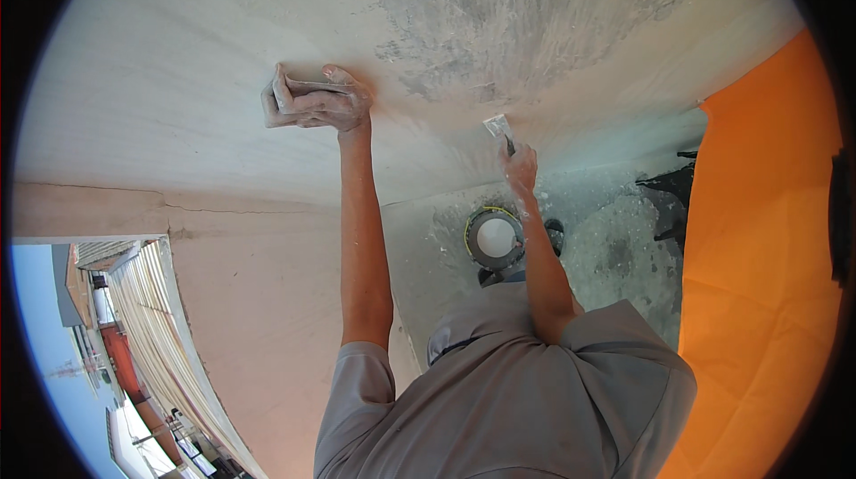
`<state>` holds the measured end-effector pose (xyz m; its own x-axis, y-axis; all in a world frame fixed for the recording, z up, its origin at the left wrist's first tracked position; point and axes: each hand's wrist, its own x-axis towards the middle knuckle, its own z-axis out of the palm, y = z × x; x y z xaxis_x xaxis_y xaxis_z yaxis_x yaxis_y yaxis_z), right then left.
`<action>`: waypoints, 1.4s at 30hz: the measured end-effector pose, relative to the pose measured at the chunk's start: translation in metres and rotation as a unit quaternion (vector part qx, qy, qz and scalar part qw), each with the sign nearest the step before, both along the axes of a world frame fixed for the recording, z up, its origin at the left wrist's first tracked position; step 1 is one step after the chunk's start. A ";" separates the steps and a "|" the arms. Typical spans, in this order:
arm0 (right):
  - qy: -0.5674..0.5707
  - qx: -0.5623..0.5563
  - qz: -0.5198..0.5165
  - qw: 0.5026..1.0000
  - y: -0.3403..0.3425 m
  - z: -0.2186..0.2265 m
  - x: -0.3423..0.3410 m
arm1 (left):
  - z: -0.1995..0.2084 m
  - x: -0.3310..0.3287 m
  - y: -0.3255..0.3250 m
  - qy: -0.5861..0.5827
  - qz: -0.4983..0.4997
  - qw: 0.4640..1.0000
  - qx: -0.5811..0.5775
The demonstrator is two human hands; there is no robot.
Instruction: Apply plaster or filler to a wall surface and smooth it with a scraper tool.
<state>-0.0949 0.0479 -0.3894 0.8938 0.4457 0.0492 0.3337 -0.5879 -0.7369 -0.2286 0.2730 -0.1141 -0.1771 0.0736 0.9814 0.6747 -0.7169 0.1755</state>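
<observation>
My left hand (pixel 318 106), coated in pale dust, is raised against the plastered wall (pixel 205 78). Its bent fingers and thumb close round a thin, dusty grey sheet (pixel 308 86) that looks like folded sandpaper, though the fingers cover much of it. Lower and to the right, my right hand (pixel 520 169) grips the dark handle of a putty knife (pixel 497 126). The pale, smeared blade points up at the wall, below a rough dark grey patch (pixel 535 15); whether it touches cannot be told. Below the right hand a round bucket (pixel 470 243) holds white material.
An orange sheet (pixel 758 256) hangs along the right side, with dark objects (pixel 673 185) beside it. The floor (pixel 615 247) is spattered with white. A cracked ledge (pixel 98 205) runs along the left, above an opening showing roofs and sky.
</observation>
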 end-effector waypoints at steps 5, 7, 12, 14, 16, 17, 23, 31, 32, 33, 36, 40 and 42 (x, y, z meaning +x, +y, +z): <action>0.134 0.009 0.009 0.991 0.005 0.006 -0.002 | -0.001 0.001 -0.001 -0.023 -0.025 0.999 -0.015; 0.130 0.040 0.004 0.991 0.013 0.000 -0.004 | -0.001 0.001 0.000 -0.035 -0.034 0.998 -0.029; 0.168 0.049 0.017 0.984 0.012 -0.029 0.006 | 0.000 0.008 -0.002 -0.024 -0.023 0.999 0.000; 0.160 0.067 0.027 0.984 0.019 -0.022 -0.001 | -0.001 0.002 -0.001 -0.027 -0.026 0.999 0.000; 0.280 0.168 0.070 0.943 0.015 -0.018 -0.004 | -0.001 0.000 -0.001 -0.033 -0.034 0.999 -0.001; 0.278 0.168 0.069 0.943 0.017 -0.022 -0.006 | -0.001 0.001 -0.002 -0.023 -0.026 0.999 0.001; 0.409 0.319 0.053 0.853 0.026 -0.008 -0.022 | -0.002 -0.003 0.001 -0.017 -0.022 1.000 0.001; 0.163 0.230 0.015 0.959 0.024 -0.017 -0.018 | -0.001 0.004 0.001 -0.023 -0.020 1.000 0.006; 0.163 0.230 0.014 0.959 0.023 -0.019 -0.015 | 0.000 0.005 0.001 -0.027 -0.028 0.999 0.008; 0.092 0.176 0.006 0.980 0.021 -0.020 -0.011 | 0.001 0.006 0.001 -0.031 -0.036 0.999 0.011; 0.044 0.101 -0.003 0.994 0.019 -0.011 -0.012 | 0.002 0.001 0.001 -0.015 -0.021 1.000 0.017; 0.085 0.047 -0.006 0.995 0.017 -0.003 -0.014 | 0.000 0.000 0.000 -0.033 -0.023 0.999 -0.002; 0.079 0.057 -0.004 0.995 0.016 0.002 -0.014 | -0.001 -0.003 0.000 -0.011 -0.008 1.000 0.000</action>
